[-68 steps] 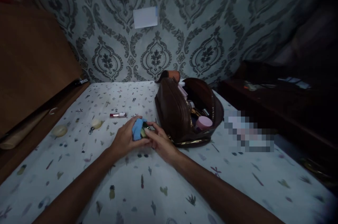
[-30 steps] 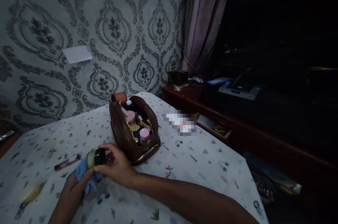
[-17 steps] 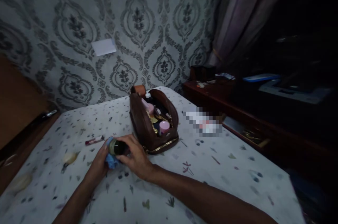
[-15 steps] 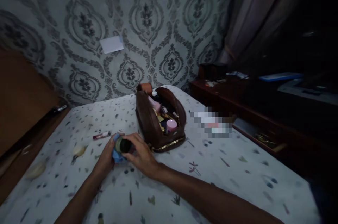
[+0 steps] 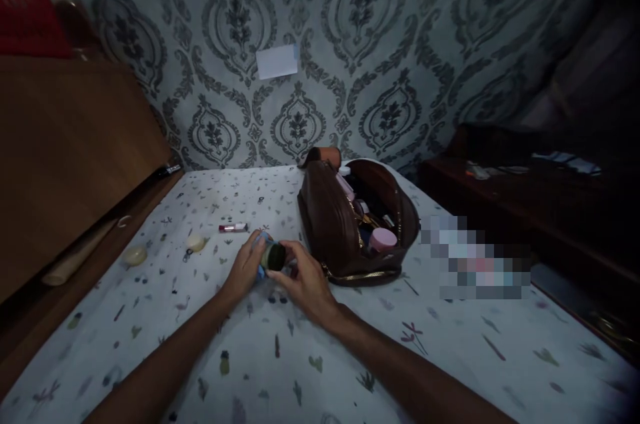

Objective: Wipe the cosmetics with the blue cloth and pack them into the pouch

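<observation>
Between my hands is a small greenish jar [image 5: 275, 257] with a dark end, tilted toward the right. My left hand [image 5: 244, 267] is closed around its left side, with a blue cloth [image 5: 261, 272] pressed between palm and jar. The thumb and fingers of my right hand [image 5: 309, 279] grip the dark end from the right. Just right of my hands stands an unzipped brown bag [image 5: 325, 224]. A pink-lidded jar [image 5: 383, 239] and several other cosmetics show inside it. A slim tube with a dark red end [image 5: 233, 228] lies beyond my left hand.
Two pale round items [image 5: 196, 243] [image 5: 135, 255] lie on the patterned sheet [image 5: 280, 371] at the left. A wooden board [image 5: 70, 164] borders the left side. Dark furniture [image 5: 450, 177] with an open drawer stands at the right. A blurred-out item [image 5: 475, 257] lies near the right edge.
The view has turned left, so everything sits further right in the picture and more of the wooden board shows. Both hands keep their hold on the jar and cloth.
</observation>
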`<state>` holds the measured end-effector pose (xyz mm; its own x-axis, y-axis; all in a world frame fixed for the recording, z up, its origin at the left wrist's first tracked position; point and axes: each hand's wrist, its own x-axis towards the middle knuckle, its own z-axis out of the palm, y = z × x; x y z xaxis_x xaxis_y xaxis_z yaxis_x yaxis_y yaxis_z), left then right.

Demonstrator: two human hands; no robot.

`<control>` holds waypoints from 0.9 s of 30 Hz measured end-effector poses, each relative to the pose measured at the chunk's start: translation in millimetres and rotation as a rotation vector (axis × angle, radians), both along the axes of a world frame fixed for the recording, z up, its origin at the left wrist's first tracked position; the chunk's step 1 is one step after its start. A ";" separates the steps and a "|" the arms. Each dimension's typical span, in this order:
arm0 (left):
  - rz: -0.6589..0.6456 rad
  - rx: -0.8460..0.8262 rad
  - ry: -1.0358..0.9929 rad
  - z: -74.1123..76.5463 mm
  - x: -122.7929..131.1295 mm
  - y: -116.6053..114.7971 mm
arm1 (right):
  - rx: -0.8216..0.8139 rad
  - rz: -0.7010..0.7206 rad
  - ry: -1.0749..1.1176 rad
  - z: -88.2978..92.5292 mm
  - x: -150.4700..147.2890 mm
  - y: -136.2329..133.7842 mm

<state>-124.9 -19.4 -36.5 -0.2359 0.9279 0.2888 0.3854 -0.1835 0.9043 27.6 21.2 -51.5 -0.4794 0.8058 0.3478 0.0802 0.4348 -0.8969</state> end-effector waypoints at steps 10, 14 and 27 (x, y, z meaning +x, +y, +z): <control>0.062 0.172 0.142 26.8 8.6 -15.9 | -0.439 0.278 0.189 22.9 0.7 -6.0; 0.110 0.173 -0.037 57.7 23.0 -6.7 | -0.286 0.309 0.208 59.8 20.5 -11.2; 0.038 0.074 -0.412 96.0 81.6 43.2 | 0.115 -0.063 0.176 129.7 122.3 45.4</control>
<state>-43.3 23.8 59.5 -0.3791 0.8967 0.2284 0.0019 -0.2460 0.9693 149.9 66.6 78.2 -0.3526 0.7824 0.5134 -0.0432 0.5344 -0.8441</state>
